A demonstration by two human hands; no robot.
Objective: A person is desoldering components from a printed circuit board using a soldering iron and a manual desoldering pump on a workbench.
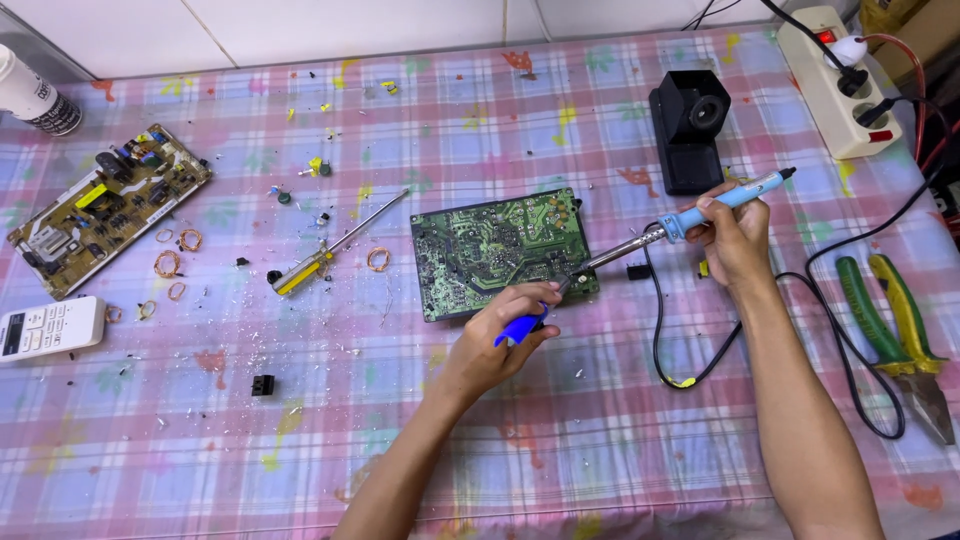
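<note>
A green circuit board (500, 250) lies solder side up in the middle of the checked tablecloth. My right hand (735, 235) grips the blue handle of a soldering iron (700, 212), whose metal tip reaches the board's lower right corner. My left hand (495, 340) is closed around a small blue-handled tool (522, 328), its tip at the same corner of the board, close to the iron's tip. The iron's black cable (660, 340) loops over the cloth between my arms.
A yellow-handled screwdriver (320, 258), copper wire rings (168, 264) and small loose parts lie left of the board. A second board (105, 205) and a white remote (45, 328) are far left. Black stand (690, 125), power strip (830, 80) and green-yellow pliers (900, 335) sit right.
</note>
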